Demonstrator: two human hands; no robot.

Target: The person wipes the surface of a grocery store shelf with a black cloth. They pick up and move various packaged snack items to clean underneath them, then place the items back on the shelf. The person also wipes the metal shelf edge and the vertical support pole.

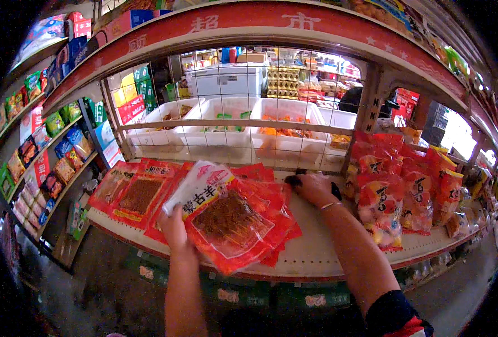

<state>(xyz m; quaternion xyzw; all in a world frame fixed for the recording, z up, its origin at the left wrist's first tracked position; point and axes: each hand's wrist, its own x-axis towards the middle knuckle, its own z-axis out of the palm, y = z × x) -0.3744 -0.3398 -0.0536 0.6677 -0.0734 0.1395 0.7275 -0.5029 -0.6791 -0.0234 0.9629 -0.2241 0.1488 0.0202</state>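
Note:
My left hand (174, 225) grips the left edge of a red and white plastic snack packet (232, 221) with a brown filling behind a clear window. That packet is tilted over a loose, fanned pile of red packets (289, 227) on the metal shelf (312, 248). Further left, similar flat red packets (141, 196) lie overlapping. My right hand (314, 188) reaches to the back of the shelf, beside the wire mesh, with dark matter or dark covering at its fingertips; whether it holds something cannot be told.
Upright red snack bags (379, 202) stand right of my right arm. Behind the wire mesh are white plastic tubs (228, 135) with packaged goods. A red shelf edge (249, 17) arches overhead. Racks of snack bags (63, 170) stand at left, and green boxes (240, 295) below the shelf.

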